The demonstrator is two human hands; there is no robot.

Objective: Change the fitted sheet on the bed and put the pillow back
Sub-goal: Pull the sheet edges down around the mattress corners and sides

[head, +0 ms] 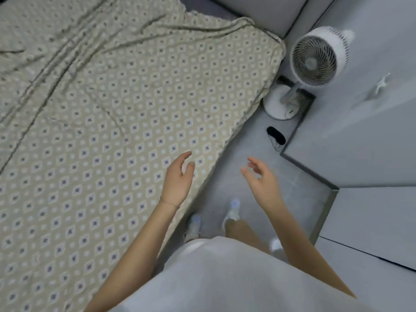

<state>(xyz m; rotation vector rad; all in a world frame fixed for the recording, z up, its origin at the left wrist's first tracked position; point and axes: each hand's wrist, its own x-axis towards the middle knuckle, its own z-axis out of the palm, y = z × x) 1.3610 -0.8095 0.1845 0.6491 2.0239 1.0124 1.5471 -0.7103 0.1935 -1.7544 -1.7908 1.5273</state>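
Sheet (126, 122) cropped left (creased) | left hand (177, 179) loose | right hand (264, 183) blurred

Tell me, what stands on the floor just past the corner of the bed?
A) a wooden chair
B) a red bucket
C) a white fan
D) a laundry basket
C: a white fan stands on its round base on the grey floor, beside the corner of the patterned sheet.

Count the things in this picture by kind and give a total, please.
Hands: 2 (left hand, right hand)
Sheet: 1
Fan: 1
Shoes: 2 (left shoe, right shoe)
Small black thing on the floor: 1
Unclear white thing behind right arm: 1
Total: 8
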